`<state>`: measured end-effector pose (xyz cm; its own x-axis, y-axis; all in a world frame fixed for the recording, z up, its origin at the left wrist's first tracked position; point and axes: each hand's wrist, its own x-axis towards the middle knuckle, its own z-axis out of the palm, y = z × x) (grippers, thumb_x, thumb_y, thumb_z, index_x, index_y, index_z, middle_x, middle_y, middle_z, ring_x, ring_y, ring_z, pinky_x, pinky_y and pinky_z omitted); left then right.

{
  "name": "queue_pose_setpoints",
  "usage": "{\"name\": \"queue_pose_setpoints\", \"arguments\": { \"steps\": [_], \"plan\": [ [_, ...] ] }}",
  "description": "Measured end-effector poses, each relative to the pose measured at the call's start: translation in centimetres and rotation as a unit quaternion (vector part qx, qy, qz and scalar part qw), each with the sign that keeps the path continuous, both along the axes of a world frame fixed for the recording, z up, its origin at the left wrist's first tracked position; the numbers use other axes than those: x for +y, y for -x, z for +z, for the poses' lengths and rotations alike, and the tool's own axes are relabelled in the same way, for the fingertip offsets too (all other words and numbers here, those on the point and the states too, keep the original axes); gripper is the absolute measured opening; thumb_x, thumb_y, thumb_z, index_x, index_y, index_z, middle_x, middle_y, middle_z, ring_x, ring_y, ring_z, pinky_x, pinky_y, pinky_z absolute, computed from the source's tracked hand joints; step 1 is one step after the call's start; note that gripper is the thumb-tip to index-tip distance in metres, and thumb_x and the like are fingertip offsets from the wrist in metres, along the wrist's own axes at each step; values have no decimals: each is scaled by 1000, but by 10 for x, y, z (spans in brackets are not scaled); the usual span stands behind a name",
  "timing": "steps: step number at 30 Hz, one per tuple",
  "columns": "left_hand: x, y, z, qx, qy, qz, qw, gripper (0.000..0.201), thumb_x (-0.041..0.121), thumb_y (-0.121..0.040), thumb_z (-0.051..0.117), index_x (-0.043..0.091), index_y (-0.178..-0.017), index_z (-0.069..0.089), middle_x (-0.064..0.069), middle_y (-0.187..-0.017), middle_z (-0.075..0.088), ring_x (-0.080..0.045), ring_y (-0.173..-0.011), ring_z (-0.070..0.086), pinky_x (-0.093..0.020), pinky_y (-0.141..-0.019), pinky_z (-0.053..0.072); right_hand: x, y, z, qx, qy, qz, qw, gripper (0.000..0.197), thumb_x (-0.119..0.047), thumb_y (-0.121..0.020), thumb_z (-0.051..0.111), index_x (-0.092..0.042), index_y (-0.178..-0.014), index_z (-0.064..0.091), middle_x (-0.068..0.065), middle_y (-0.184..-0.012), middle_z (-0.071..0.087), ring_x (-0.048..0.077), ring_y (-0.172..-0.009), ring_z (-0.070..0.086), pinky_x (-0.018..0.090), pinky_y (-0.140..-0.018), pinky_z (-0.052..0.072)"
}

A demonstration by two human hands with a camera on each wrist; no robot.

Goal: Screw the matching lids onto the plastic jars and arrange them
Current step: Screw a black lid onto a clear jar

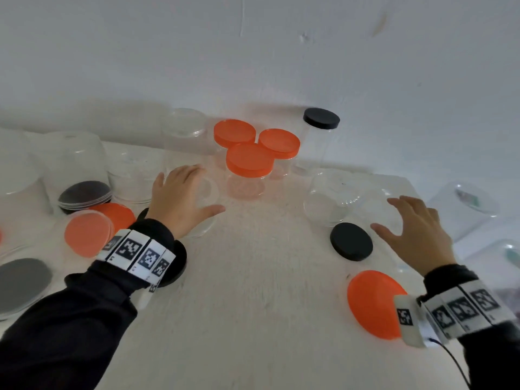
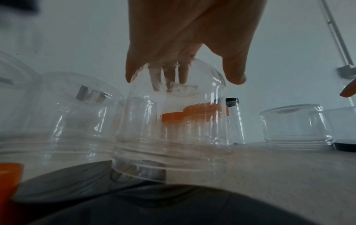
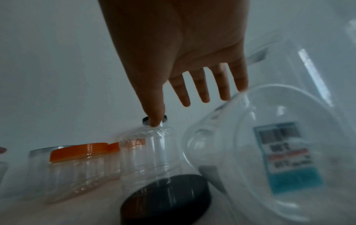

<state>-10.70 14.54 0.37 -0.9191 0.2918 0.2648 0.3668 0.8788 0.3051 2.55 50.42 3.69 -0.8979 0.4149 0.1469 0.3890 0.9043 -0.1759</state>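
A left hand (image 1: 180,198) spreads open over an upturned clear jar (image 2: 173,121) left of the three orange-lidded jars (image 1: 250,161), the right hand (image 1: 413,235) open by a loose black lid (image 1: 351,241); a careless grab could topple crowded neighbours.

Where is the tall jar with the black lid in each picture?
Head: the tall clear plastic jar with the black lid stands at the back, right of centre, beside the three orange-lidded jars.
Left wrist: right of centre, right of those orange lids.
Right wrist: mostly hidden; only its black lid peeks out behind the thumb, centre.
Shared landmark: the orange-lidded jars, on its left in every view.
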Motion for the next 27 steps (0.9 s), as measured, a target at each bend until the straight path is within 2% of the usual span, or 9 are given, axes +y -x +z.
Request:
{"name": "queue_pose_setpoints", "arguments": {
  "steps": [3,6,9,12,14,16,19,23,27],
  "plan": [
    [0,-5,1,73,-41,-3,997,62,36,-78,69,4,-126,49,-12,-137,44,-32,-131,33,-59,-107,21,7,-4,-8,-49,-4,-34,998,76,-50,-80,64,-18,-142,33,9,-149,25,35,-131,26,50,-96,38],
    [7,-15,1,126,-78,-60,987,47,30,-82,62,3,-119,53,-15,-128,50,-30,-125,37,-56,-105,26,11,-7,-13,-66,0,-48,997,83,-53,-78,65,-20,-144,27,10,-148,22,35,-131,25,50,-93,40],
    [27,-29,7,143,-137,-175,964,44,33,-84,49,3,-116,55,-13,-122,54,-23,-118,42,-42,-102,35,12,-8,-16,-84,0,-53,995,89,-52,-75,68,-20,-145,23,15,-144,26,38,-127,29,48,-92,41],
    [62,-47,12,81,-159,-285,942,45,34,-85,49,5,-119,55,-9,-120,55,-17,-116,44,-30,-101,34,11,-9,-18,-107,-3,-56,993,90,-45,-77,70,-16,-145,19,22,-137,33,40,-122,32,45,-95,38],
    [89,-56,13,31,-134,-356,924,48,39,-85,52,7,-120,54,-7,-122,55,-13,-116,42,-24,-101,31,11,-9,-19,-100,4,-57,993,86,-38,-80,69,-14,-145,18,25,-133,37,40,-119,34,44,-94,38],
    [118,-61,11,-37,-73,-411,908,52,41,-87,56,9,-127,49,-5,-130,51,-12,-121,39,-24,-103,28,9,-11,-18,-88,14,-58,994,81,-32,-81,67,-12,-144,20,25,-131,37,40,-117,34,44,-94,37],
    [159,-61,3,-105,37,-442,890,60,43,-89,54,11,-137,39,-3,-142,40,-13,-130,33,-25,-105,26,6,-17,-17,-64,34,-56,996,79,-30,-83,66,-10,-143,19,22,-132,36,40,-116,36,44,-94,36],
    [193,-54,-12,-116,141,-461,869,66,40,-89,56,10,-142,29,-3,-152,24,-17,-138,22,-33,-111,24,5,-28,-14,-9,67,-42,997,77,-26,-84,65,-8,-143,18,21,-133,33,43,-115,39,46,-94,36],
    [212,-46,-24,-109,182,-460,862,75,42,-89,55,9,-146,19,-3,-156,11,-19,-142,12,-32,-115,13,6,-38,-10,59,110,-26,992,78,-22,-82,67,-8,-142,19,19,-135,31,40,-118,40,45,-94,37]
  ]
}}
